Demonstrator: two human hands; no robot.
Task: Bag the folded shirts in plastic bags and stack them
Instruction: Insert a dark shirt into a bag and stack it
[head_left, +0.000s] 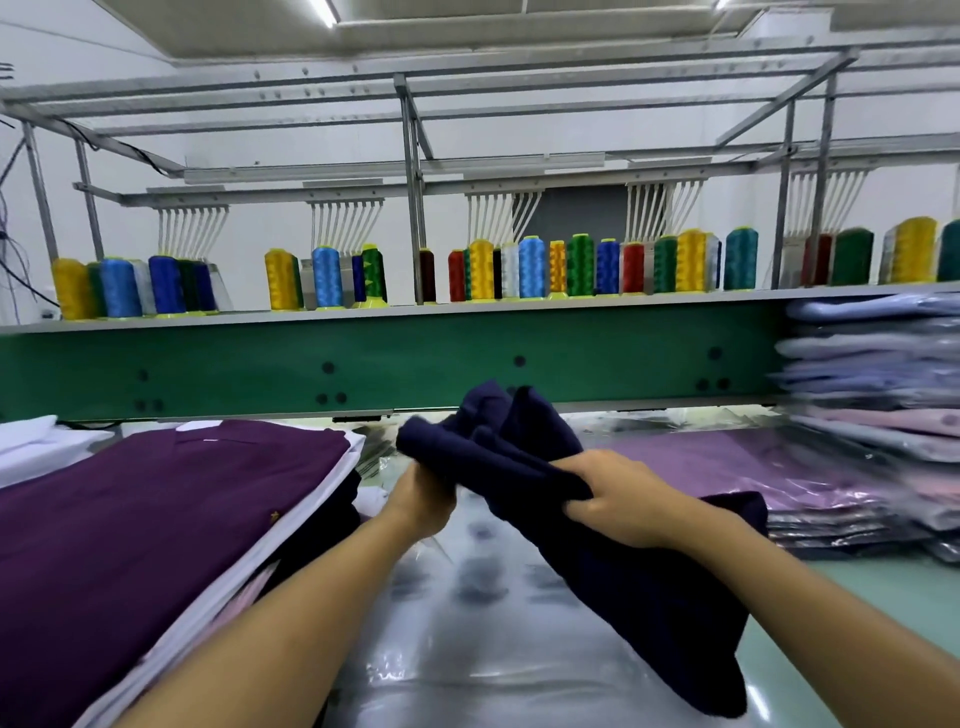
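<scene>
A dark navy shirt is lifted above the table, bunched and hanging down toward the lower right. My left hand grips its left end from below. My right hand grips a fold of it near the middle, fingers curled over the cloth. Beneath the shirt lies a pile of clear plastic bags, flat and glossy. On the left stands a stack of folded shirts with a purple one on top. On the right is a stack of bagged shirts, blurred.
A bagged lilac shirt lies flat behind my right hand. A green machine beam runs across the back, with coloured thread cones on the shelf above it. Pale green table surface shows at the lower right.
</scene>
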